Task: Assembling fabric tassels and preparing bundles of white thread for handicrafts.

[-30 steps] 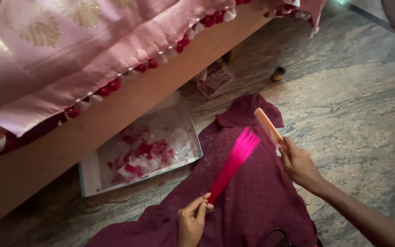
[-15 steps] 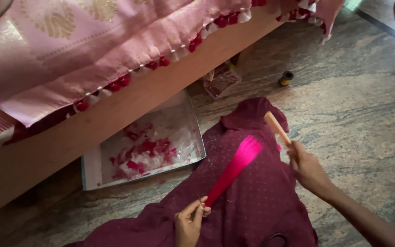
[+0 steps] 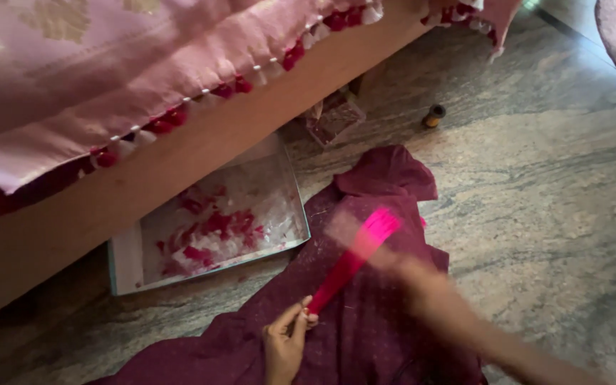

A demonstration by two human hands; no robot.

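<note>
Right hand (image 3: 422,285) swept left, blurred, grip unclear; left hand (image 3: 285,346) pinches pink threads (image 3: 354,253) beside tray (image 3: 126,260).

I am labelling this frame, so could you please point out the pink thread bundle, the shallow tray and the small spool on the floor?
pink thread bundle (image 3: 354,251), head view, mid-length of the strands.
shallow tray (image 3: 127,265), head view, bare left rim.
small spool (image 3: 433,116), head view, its side.

I see a grey-veined polished stone floor (image 3: 536,178) below me. A light wooden bed frame (image 3: 180,171) crosses the upper left, with a pink tasselled bedspread (image 3: 108,85) hanging over its edge.
</note>
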